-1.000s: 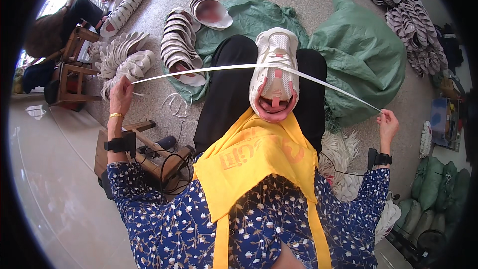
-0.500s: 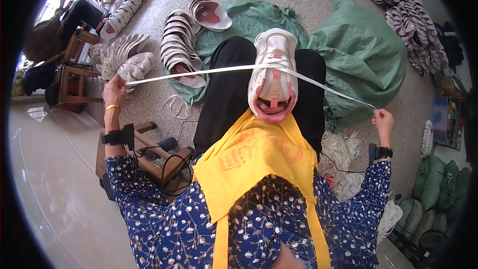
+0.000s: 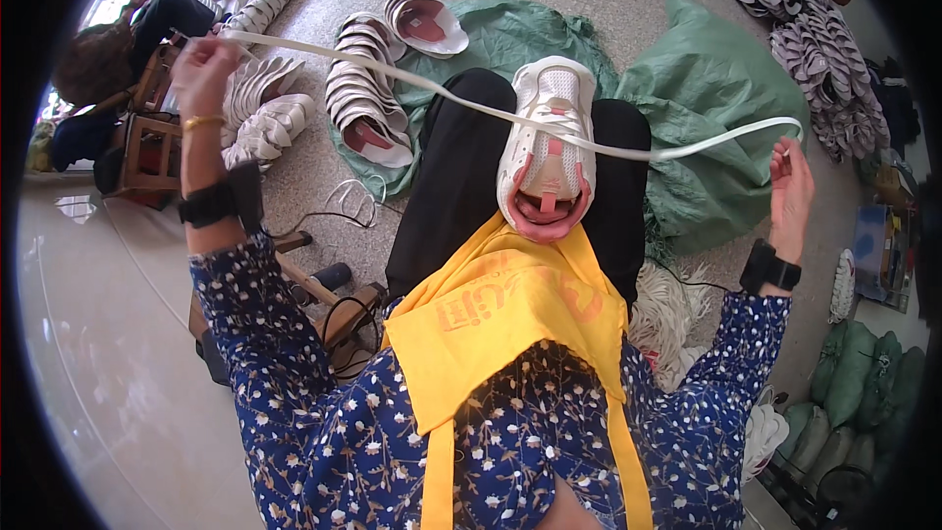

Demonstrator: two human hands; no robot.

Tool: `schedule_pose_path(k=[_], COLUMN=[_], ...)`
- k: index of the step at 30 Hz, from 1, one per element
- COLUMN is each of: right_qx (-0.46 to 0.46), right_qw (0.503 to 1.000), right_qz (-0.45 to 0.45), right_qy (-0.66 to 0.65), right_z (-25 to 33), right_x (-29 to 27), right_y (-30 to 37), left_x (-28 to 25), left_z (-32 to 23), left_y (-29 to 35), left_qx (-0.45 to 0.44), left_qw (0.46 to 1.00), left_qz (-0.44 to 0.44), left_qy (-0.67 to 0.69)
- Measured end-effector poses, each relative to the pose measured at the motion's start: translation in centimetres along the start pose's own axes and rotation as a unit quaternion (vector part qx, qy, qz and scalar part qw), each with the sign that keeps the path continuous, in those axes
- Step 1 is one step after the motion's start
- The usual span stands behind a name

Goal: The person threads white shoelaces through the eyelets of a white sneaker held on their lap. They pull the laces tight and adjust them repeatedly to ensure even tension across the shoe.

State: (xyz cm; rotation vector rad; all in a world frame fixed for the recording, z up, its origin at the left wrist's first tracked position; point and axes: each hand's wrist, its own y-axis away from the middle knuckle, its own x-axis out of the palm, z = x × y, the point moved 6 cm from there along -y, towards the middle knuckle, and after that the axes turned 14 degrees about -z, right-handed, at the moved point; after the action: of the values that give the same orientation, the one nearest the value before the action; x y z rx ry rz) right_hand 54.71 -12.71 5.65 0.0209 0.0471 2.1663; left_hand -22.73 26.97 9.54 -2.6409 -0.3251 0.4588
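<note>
"Fingers first: how do they stand?"

"On the left hand (image 3: pixel 204 74), closed together on the white lace (image 3: pixel 638 153); on the right hand (image 3: pixel 791 191), at its other end, I cannot tell."

"Why spread so wide?"

"Perhaps to keep both ends clear of the shoe (image 3: pixel 549 172)."

"And that?"

"In the lap between black trousers (image 3: pixel 442 186), opening toward the yellow apron (image 3: pixel 510 324), probably steadied there to free both hands."

The shoe (image 3: pixel 549 169) shows matt mesh, the lace (image 3: pixel 638 153) matt cloth (smooth-looking)
</note>
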Motion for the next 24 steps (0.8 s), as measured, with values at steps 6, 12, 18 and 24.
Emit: schedule_pose_path(k=[6, 12, 18, 24], right_qx=[0.148, 0.065, -0.036, -0.041], right_qw=[0.972, 0.947, 0.950, 0.964], right_qz=[0.149, 0.272, 0.241, 0.216], right_qy=[0.102, 0.156, 0.196, 0.151], right_z=[-3.4, -4.5, -4.7, -4.8], right_x=[9.9, 17.3, 20.0, 20.6], right_y=[12.4, 17.5, 17.2, 17.1], left_x=[12.1, 17.8, 20.4, 22.4], left_z=[-2.5, -8.4, -9.4, -9.7], left_y=[21.8, 27.2, 26.0, 25.6], left_qx=[-0.320, -0.367, -0.324, -0.269], left_qw=[0.842, 0.788, 0.816, 0.867], left_qz=[0.428, 0.431, 0.347, 0.307], left_qy=[0.071, 0.243, 0.330, 0.287])
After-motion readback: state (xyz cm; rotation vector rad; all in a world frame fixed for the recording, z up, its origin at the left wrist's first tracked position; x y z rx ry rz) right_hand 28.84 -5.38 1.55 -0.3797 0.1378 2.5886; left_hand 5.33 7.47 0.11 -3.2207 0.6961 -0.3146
